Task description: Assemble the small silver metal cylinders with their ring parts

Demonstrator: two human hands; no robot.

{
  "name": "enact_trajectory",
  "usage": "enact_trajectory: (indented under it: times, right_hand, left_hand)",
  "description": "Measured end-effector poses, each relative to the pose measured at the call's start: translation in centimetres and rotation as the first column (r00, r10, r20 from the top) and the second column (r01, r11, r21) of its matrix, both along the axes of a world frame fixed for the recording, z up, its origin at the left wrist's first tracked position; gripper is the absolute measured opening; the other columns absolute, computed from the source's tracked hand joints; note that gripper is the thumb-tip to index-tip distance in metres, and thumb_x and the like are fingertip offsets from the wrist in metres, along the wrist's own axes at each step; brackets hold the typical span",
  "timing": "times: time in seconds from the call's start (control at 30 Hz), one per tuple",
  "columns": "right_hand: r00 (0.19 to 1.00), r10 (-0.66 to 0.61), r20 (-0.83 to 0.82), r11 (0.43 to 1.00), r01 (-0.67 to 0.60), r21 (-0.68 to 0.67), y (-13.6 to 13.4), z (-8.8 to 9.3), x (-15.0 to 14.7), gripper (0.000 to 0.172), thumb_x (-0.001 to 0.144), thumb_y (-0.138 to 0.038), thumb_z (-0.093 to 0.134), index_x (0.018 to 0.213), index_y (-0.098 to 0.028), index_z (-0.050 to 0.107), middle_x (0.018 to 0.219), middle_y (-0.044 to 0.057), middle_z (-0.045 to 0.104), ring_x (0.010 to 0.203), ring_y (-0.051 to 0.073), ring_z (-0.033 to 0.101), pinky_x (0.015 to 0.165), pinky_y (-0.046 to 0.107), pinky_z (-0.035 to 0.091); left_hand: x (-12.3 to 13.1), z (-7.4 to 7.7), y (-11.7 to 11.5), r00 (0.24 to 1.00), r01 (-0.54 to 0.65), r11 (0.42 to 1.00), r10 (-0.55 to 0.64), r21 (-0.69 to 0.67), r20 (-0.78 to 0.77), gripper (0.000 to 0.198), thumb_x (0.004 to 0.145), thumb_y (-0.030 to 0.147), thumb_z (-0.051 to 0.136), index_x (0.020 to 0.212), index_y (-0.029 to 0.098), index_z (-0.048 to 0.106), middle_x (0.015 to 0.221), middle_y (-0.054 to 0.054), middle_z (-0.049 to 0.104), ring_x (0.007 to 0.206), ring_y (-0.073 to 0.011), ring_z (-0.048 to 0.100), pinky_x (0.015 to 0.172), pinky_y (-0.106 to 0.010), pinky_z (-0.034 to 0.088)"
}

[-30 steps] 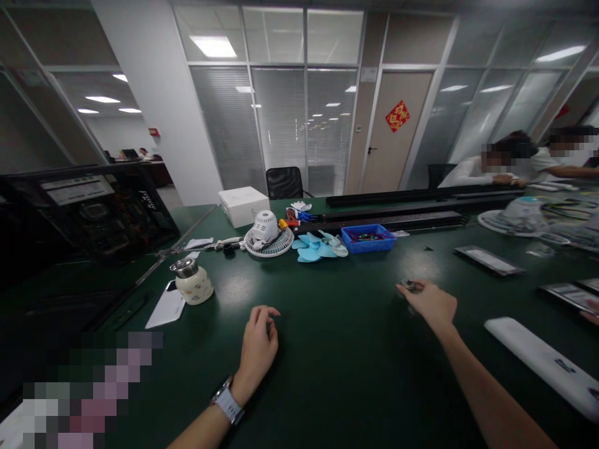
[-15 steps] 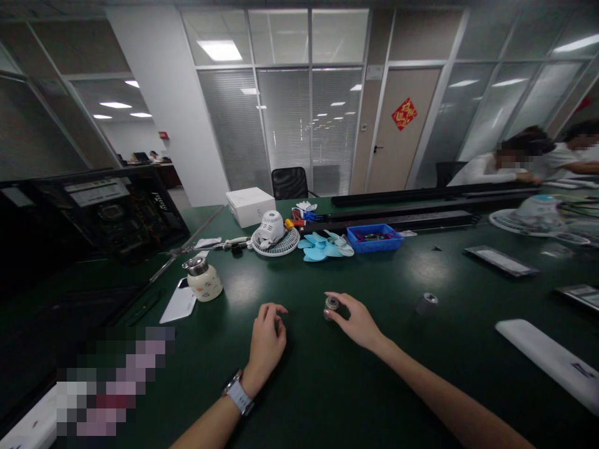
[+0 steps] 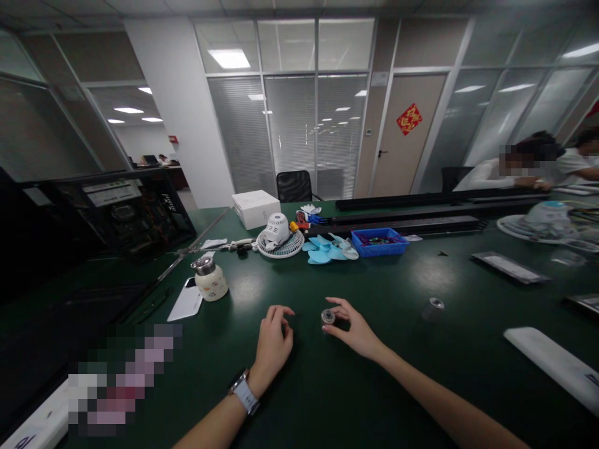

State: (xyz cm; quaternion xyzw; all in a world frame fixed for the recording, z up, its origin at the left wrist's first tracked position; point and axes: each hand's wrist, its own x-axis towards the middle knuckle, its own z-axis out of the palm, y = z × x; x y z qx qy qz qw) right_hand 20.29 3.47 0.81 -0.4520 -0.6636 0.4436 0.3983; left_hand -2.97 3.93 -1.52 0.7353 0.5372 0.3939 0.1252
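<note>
My right hand has its thumb and fingers around a small grey metal cylinder, with a round fitting on its top face. The index finger is raised a little off it, while the thumb and another finger touch its side. My left hand is over the table to the left of the cylinder, fingers loosely curved and apart, holding nothing. A watch with a pale strap is on that wrist. Farther right stands a second metal cylinder, apart from both hands.
On the green table are a cream jar, a white fan part, light-blue fan blades and a blue tray. A white bar lies at right. Long black rails lie behind; people sit at far right.
The fingers of my right hand have loosened slightly around the cylinder, with the index finger lifting. My left hand keeps nearly the same pose. The whole view has shifted a little.
</note>
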Motion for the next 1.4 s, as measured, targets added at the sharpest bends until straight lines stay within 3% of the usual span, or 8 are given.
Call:
enact_trajectory:
  times: [0.13,0.23,0.37,0.47,0.7,0.93,1.2,1.4]
  right_hand:
    - [0.993,-0.052,0.108,0.998,0.048,0.041,-0.3,-0.1,0.0,0.071,0.066,-0.036,0.078,0.128,-0.024,0.046,0.116,0.006,0.065,0.113,0.022,0.058,0.102,0.043,0.041]
    - [0.963,-0.156,0.218,0.983,0.131,0.128,-0.2,-0.7,0.1,0.074,0.059,-0.044,0.081,0.123,-0.023,0.053,0.118,0.008,0.063,0.111,0.025,0.057,0.098,0.044,0.041]
    - [0.886,-0.315,0.340,0.930,0.217,0.296,0.0,-1.6,0.1,0.058,0.059,-0.054,0.076,0.108,-0.026,0.063,0.114,0.006,0.064,0.111,0.028,0.056,0.099,0.049,0.036]
    - [0.828,-0.401,0.392,0.894,0.262,0.362,0.0,-2.1,0.0,0.049,0.060,-0.058,0.074,0.099,-0.029,0.067,0.107,0.003,0.067,0.110,0.028,0.056,0.099,0.052,0.032]
    - [0.860,-0.364,0.359,0.911,0.248,0.328,-0.3,-1.5,-0.5,0.043,0.065,-0.054,0.072,0.097,-0.026,0.068,0.103,0.005,0.069,0.106,0.027,0.058,0.098,0.047,0.034]
    - [0.920,-0.264,0.290,0.954,0.204,0.222,-0.5,-1.1,-0.3,0.036,0.074,-0.046,0.068,0.103,-0.026,0.068,0.104,0.003,0.070,0.101,0.024,0.061,0.092,0.039,0.043]
    - [0.943,-0.230,0.239,0.968,0.197,0.155,-0.5,-1.2,0.4,0.039,0.076,-0.047,0.066,0.108,-0.026,0.065,0.108,0.004,0.068,0.104,0.025,0.060,0.092,0.043,0.044]
    - [0.944,-0.226,0.241,0.970,0.193,0.151,-0.5,-1.1,0.4,0.045,0.071,-0.045,0.071,0.111,-0.025,0.062,0.110,0.005,0.067,0.104,0.025,0.060,0.093,0.043,0.045]
  left_hand:
    - [0.0,0.3,0.0,1.000,0.001,1.000,-0.001,-0.011,0.003,0.032,0.074,0.003,0.047,0.099,0.021,0.057,0.102,-0.004,0.057,0.082,-0.0180,0.058,0.074,-0.034,0.046]
    - [0.9,1.7,-0.4,0.999,0.045,0.999,-0.045,-0.005,0.007,0.025,0.083,0.015,0.052,0.105,0.023,0.059,0.106,-0.005,0.060,0.093,-0.0209,0.057,0.082,-0.038,0.044]
    - [3.2,4.0,-0.7,0.992,0.124,0.992,-0.123,0.026,-0.024,0.027,0.088,0.035,0.057,0.114,0.030,0.061,0.110,-0.003,0.062,0.105,-0.0231,0.053,0.088,-0.040,0.041]
    - [4.8,4.6,-0.4,0.991,0.124,0.992,-0.124,0.000,-0.057,0.027,0.085,0.043,0.061,0.109,0.035,0.067,0.109,-0.002,0.063,0.107,-0.0244,0.051,0.087,-0.041,0.039]
    - [6.1,4.0,0.7,0.994,0.100,0.995,-0.101,-0.018,-0.034,0.014,0.080,0.044,0.066,0.087,0.037,0.075,0.107,-0.003,0.063,0.107,-0.0263,0.049,0.088,-0.044,0.037]
    - [4.1,4.2,0.9,0.996,0.084,0.996,-0.085,0.036,0.031,0.015,0.084,0.039,0.064,0.091,0.032,0.075,0.096,-0.003,0.067,0.100,-0.0229,0.053,0.087,-0.040,0.039]
    - [0.5,1.7,1.5,0.980,0.054,0.986,-0.083,-0.157,-0.179,0.020,0.080,0.047,0.064,0.094,0.038,0.074,0.098,-0.004,0.066,0.098,-0.0263,0.050,0.083,-0.043,0.037]
    - [0.5,1.0,1.7,0.993,0.033,0.991,-0.048,-0.131,-0.110,0.025,0.079,0.046,0.065,0.101,0.037,0.072,0.101,-0.004,0.065,0.099,-0.0262,0.051,0.084,-0.043,0.040]
